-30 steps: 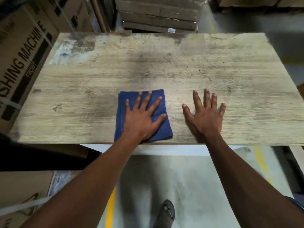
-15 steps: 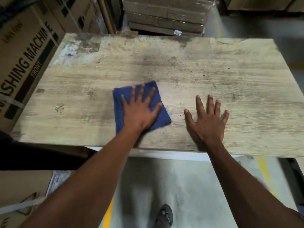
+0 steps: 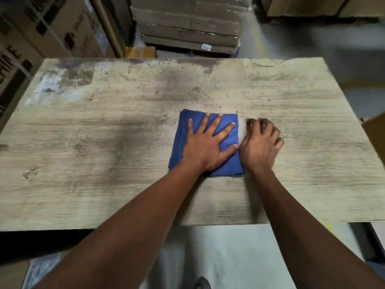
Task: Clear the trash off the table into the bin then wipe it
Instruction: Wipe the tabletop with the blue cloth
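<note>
left hand flat, fingers spread on blue cloth, now mid-worktop, right hand moved in beside cloth, fingers curled, empty

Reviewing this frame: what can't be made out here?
- Head view: the right hand is motion-blurred; whether its curled fingers grip anything is unclear.
- Tabletop under the folded blue cloth is hidden by cloth and the flat left hand.
- No bin in view.
- Print on the brown cardboard boxes is cut off.

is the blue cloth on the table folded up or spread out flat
Folded. The blue cloth lies as a compact square with layered edges along its left side, under the flat left hand on the table.
</note>
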